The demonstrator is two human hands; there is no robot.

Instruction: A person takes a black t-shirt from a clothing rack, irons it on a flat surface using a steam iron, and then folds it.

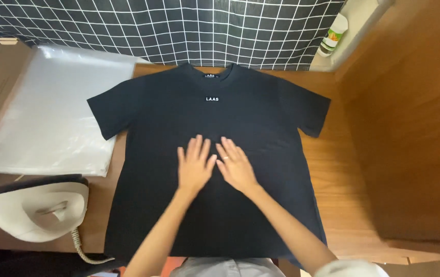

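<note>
A black short-sleeved T-shirt [168,102] lies spread flat, front up, on a wooden table [333,174], collar at the far side and both sleeves out to the sides. Small white lettering sits on its chest. My left hand [194,164] and my right hand [235,165] rest palm down, side by side, on the middle of the shirt. The fingers of both are spread and point away from me. Neither hand grips anything. A ring shows on a finger of my right hand.
A stack of clear plastic bags [50,113] lies left of the shirt. A white iron [35,205] with a coiled cord stands at the near left. A black-and-white checked cloth [179,25] hangs behind the table. A white bottle [333,36] stands at the far right.
</note>
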